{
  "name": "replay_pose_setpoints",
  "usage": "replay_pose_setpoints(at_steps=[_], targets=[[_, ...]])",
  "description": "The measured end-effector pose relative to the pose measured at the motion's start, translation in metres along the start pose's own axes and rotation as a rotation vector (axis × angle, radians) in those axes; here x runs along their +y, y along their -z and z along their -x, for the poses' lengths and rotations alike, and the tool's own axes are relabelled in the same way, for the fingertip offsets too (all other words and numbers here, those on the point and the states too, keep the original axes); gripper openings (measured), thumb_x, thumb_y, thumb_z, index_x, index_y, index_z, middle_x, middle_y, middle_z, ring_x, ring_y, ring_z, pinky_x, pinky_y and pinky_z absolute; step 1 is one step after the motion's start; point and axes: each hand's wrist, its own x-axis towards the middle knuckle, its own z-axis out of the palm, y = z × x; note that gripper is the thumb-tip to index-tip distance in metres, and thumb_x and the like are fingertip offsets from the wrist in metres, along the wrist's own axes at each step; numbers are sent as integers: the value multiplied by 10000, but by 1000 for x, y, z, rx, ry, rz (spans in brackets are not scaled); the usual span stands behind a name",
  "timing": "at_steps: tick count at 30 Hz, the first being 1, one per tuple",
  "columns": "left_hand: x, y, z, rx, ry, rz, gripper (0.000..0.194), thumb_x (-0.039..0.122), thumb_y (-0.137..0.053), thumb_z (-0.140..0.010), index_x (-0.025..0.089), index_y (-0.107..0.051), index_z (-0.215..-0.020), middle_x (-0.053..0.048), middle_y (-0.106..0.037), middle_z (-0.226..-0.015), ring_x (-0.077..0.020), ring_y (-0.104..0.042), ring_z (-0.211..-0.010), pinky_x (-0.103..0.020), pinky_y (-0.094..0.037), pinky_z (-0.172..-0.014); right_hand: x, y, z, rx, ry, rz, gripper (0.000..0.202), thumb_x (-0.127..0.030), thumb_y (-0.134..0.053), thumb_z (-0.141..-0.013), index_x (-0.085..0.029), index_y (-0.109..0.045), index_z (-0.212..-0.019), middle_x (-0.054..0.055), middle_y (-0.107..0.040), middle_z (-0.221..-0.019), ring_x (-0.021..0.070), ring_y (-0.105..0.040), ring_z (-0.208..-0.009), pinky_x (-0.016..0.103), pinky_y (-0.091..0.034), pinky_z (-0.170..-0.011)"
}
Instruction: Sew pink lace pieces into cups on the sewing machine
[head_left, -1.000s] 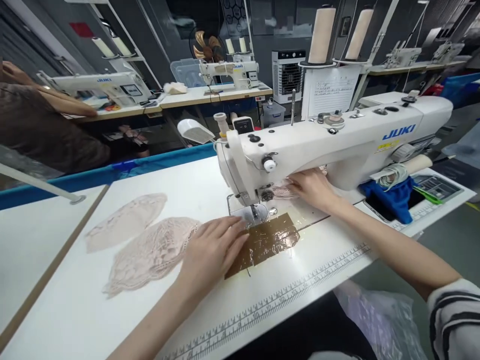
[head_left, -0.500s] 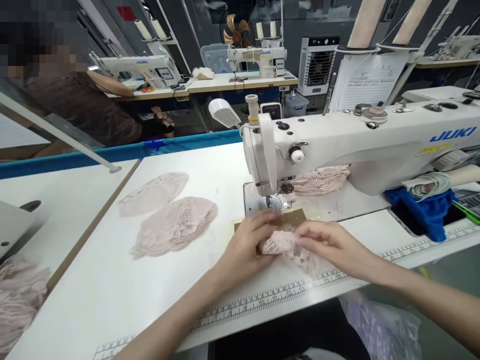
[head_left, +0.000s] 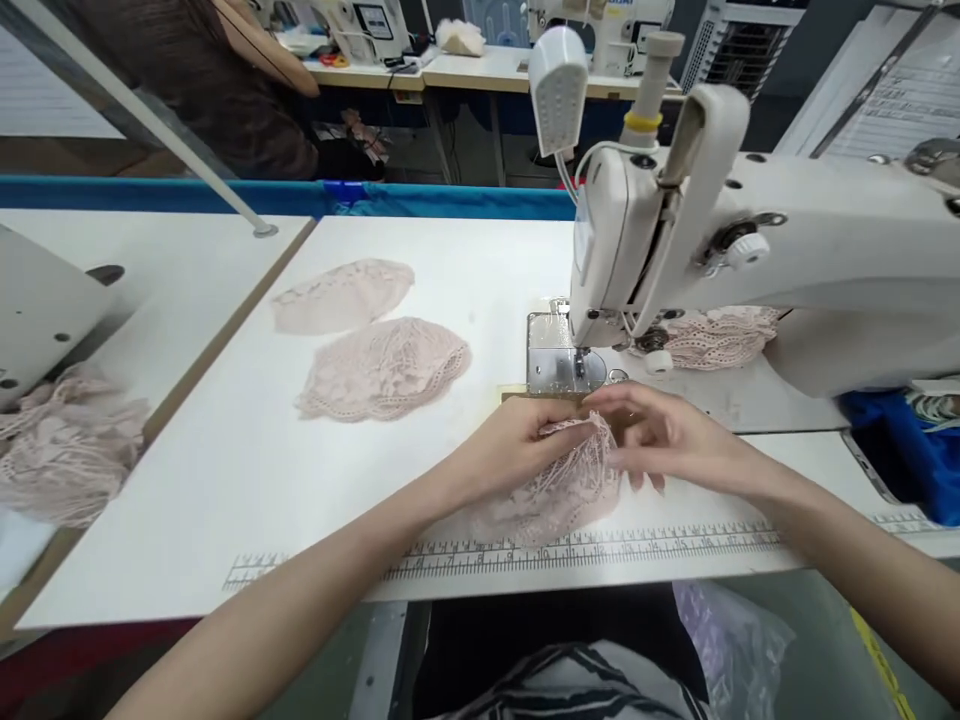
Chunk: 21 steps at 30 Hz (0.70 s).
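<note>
A pale pink lace piece [head_left: 559, 500] is held just in front of the sewing machine [head_left: 619, 235], its lower part spread over the table's printed ruler. My left hand [head_left: 517, 445] pinches its upper edge between thumb and fingers. At the gathered right edge, my right hand [head_left: 679, 440] grips the lace with thumb and forefinger, the other fingers curled below. Both hands are close to the metal needle plate [head_left: 551, 370], not under the needle. To the left, two more lace pieces, one nearer [head_left: 386, 370] and one farther [head_left: 345, 297], lie flat.
Behind the needle, a bundle of pink lace [head_left: 724, 338] lies under the machine arm. A heap of lace [head_left: 71, 445] sits at far left. Blue cloth [head_left: 892, 440] is at the right. A slanted white pole [head_left: 172, 125] crosses the upper left, near a co-worker's arm [head_left: 270, 50].
My view has tilted down and shifted left. The lace, bunched between my hands before, now hangs more spread out toward the table's front edge, with both hands at its top.
</note>
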Motion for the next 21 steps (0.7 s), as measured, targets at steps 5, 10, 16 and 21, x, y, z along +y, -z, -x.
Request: replay_pose_setpoints(at_steps=[5, 10, 16, 21], targets=[[-1, 9, 2, 72, -17, -130, 266, 305, -503, -894, 169, -560, -674, 42, -485, -575, -88, -407, -505, -227, -313, -489, -2, 3, -31, -128, -48, -24, 193, -358, -669, -812, -195, -606, -894, -67, -544, -567, 43, -396, -382, 189, -290, -363], [-15, 7, 1, 220, -160, -348, 181, 324, -550, -882, 178, -626, -807, 19, -630, -650, -97, -534, -538, -218, -380, -513, 8, -6, -29, -7, 59, 80, 181, -391, -615, -852, -210, -609, -863, -36, -584, -540, 93, -499, -437, 212, -367, -397], [-33, 0, 4, 375, -443, -790, 118, 191, -482, -885, 195, -588, -834, 56, -604, -528, -94, -525, -446, -239, -439, -516, 21, -13, -21, 301, 492, 471, 73, -243, -560, -889, -224, -599, -948, -30, -535, -617, 107, -522, -535, 235, -424, -470], [-31, -2, 6, 420, -508, -854, 123, 123, -444, -853, 199, -536, -825, 79, -563, -497, -83, -466, -406, -229, -415, -474, 22, -12, -21, 315, 695, 638, 132, -149, -529, -896, -231, -555, -995, -40, -557, -630, 84, -487, -493, 220, -391, -449]])
